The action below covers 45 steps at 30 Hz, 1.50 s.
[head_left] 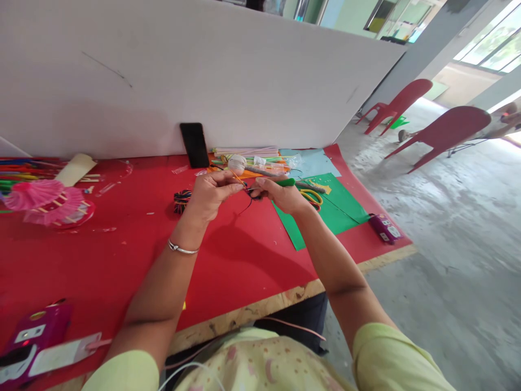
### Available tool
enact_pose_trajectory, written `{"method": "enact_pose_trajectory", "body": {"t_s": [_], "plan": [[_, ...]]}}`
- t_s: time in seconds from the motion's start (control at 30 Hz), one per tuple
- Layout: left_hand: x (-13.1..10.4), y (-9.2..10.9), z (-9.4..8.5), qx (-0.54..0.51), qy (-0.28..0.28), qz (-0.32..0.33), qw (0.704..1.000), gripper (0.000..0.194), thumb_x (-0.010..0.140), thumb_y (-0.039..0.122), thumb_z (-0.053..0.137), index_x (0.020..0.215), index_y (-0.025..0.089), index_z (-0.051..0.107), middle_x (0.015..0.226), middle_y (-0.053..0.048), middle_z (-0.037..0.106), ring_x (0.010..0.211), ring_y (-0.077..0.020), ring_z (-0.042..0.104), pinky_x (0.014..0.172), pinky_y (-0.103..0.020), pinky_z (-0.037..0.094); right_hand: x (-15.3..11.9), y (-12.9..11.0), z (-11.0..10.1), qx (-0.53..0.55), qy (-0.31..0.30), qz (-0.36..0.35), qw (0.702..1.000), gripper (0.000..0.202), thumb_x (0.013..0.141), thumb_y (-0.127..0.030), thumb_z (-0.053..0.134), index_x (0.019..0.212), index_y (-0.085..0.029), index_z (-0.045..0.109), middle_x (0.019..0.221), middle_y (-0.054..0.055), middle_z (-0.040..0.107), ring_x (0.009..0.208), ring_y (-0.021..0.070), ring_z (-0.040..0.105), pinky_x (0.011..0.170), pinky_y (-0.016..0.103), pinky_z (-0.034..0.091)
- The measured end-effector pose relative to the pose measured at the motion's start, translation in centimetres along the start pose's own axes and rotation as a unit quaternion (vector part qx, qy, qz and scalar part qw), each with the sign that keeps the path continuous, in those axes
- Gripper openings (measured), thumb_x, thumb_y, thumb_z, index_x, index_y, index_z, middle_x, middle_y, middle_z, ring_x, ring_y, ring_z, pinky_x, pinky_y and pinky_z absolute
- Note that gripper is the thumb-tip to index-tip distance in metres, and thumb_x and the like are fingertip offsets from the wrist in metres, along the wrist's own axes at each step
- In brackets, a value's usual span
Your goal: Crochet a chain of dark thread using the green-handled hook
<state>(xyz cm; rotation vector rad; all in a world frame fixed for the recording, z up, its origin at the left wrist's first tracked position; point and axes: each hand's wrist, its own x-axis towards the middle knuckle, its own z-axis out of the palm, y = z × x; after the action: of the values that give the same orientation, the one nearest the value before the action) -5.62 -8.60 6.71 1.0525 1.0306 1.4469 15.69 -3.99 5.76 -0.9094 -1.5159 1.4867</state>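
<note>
Over the red table cover, my left hand pinches a thin orange strand near its fingertips. Close beside it on the right, my right hand is closed around a green-handled tool, whose thin tip points toward the left hand. Small dark threads sit between the fingertips, and a loose end hangs below them; their exact arrangement is too small to tell. A bundle of dark, multicoloured cord lies left of my left wrist.
A black phone leans on the white panel. Green sheet with yellow-handled scissors lies right; pink paper craft stands left. Purple devices sit at the right edge and lower left. Red chairs stand beyond.
</note>
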Motion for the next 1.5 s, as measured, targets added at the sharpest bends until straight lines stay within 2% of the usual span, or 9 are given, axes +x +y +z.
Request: {"method": "enact_pose_trajectory", "body": {"t_s": [0.2,0.3,0.43,0.67,0.8,0.97,1.17,1.23,1.5], "plan": [[0.0,0.0,0.2,0.0,0.013,0.004,1.0,0.042,0.052,0.025,0.1,0.093,0.02,0.092,0.073,-0.003,0.075,0.056,-0.0079,0.045,0.052,-0.026,0.024,-0.7,-1.7,0.3,-0.126,-0.003,-0.034,0.991,0.042,0.099,-0.056,0.076,0.082,-0.019,0.087,0.086,0.009,0.086,0.081,0.0192,0.075,0.083,0.036,0.061],[0.1,-0.1,0.3,0.007,0.024,0.018,1.0,0.042,0.052,0.028,0.101,0.092,0.019,0.091,0.071,-0.003,0.073,0.058,-0.0092,0.049,0.052,-0.026,0.028,-1.1,-2.2,0.8,-0.178,-0.003,-0.097,0.979,0.041,0.104,-0.05,0.068,0.079,-0.022,0.084,0.086,0.008,0.084,0.081,0.0204,0.074,0.082,0.037,0.059],[0.2,-0.3,0.4,0.006,0.037,0.034,0.999,0.041,0.054,0.029,0.102,0.091,0.019,0.09,0.068,0.0,0.068,0.056,-0.0081,0.047,0.051,-0.026,0.028,-1.7,-2.3,1.8,-0.236,0.014,-0.218,0.947,0.046,0.108,-0.054,0.064,0.076,-0.025,0.08,0.084,0.008,0.078,0.08,0.0218,0.069,0.085,0.04,0.057],[0.1,-0.1,0.3,-0.021,0.048,0.037,0.998,0.036,0.055,0.024,0.1,0.089,0.02,0.089,0.06,0.004,0.058,0.05,-0.0058,0.039,0.048,-0.026,0.024,-1.9,-0.8,3.0,-0.342,0.054,-0.329,0.879,0.039,0.114,-0.044,0.056,0.087,-0.026,0.078,0.1,0.012,0.078,0.098,0.0262,0.071,0.101,0.046,0.056],[0.0,0.2,0.4,-0.016,0.043,0.034,0.998,0.035,0.056,0.024,0.097,0.09,0.02,0.089,0.059,0.004,0.057,0.051,-0.0067,0.037,0.049,-0.027,0.024,-1.9,0.0,3.3,-0.371,0.067,-0.332,0.865,0.035,0.114,-0.045,0.06,0.088,-0.026,0.075,0.105,0.012,0.077,0.1,0.0273,0.068,0.104,0.049,0.054],[0.0,0.4,0.0,0.012,0.018,0.061,0.998,0.029,0.062,0.022,0.085,0.091,0.021,0.09,0.078,-0.002,0.074,0.054,-0.0075,0.041,0.05,-0.027,0.028,-2.1,-0.1,3.5,-0.37,0.049,-0.328,0.868,0.036,0.112,-0.05,0.064,0.088,-0.026,0.076,0.102,0.012,0.077,0.103,0.0287,0.069,0.104,0.049,0.054],[0.0,0.2,-0.9,0.048,-0.087,0.048,0.994,0.034,0.077,0.027,0.075,0.105,0.019,0.092,0.06,0.0,0.062,0.056,-0.0121,0.048,0.053,-0.027,0.034,-2.6,-0.8,3.2,-0.338,0.024,-0.326,0.883,0.044,0.117,-0.042,0.056,0.084,-0.022,0.076,0.092,0.01,0.077,0.086,0.0211,0.072,0.085,0.038,0.058],[0.1,-0.1,-1.2,0.066,-0.112,0.055,0.99,0.033,0.084,0.032,0.073,0.108,0.018,0.092,0.064,-0.001,0.065,0.058,-0.0131,0.052,0.055,-0.027,0.037,-2.7,-0.9,2.8,-0.325,0.007,-0.334,0.885,0.044,0.117,-0.04,0.056,0.082,-0.021,0.075,0.087,0.009,0.076,0.081,0.0192,0.072,0.078,0.036,0.057],[0.1,-0.3,-1.1,0.208,-0.145,0.124,0.959,0.033,0.093,0.04,0.075,0.108,0.014,0.09,0.078,-0.006,0.075,0.062,-0.0125,0.053,0.058,-0.027,0.041,-2.8,-1.2,1.6,-0.343,-0.037,-0.385,0.856,0.035,0.116,-0.028,0.06,0.084,-0.02,0.072,0.081,0.006,0.075,0.075,0.0161,0.071,0.071,0.031,0.055]]}}
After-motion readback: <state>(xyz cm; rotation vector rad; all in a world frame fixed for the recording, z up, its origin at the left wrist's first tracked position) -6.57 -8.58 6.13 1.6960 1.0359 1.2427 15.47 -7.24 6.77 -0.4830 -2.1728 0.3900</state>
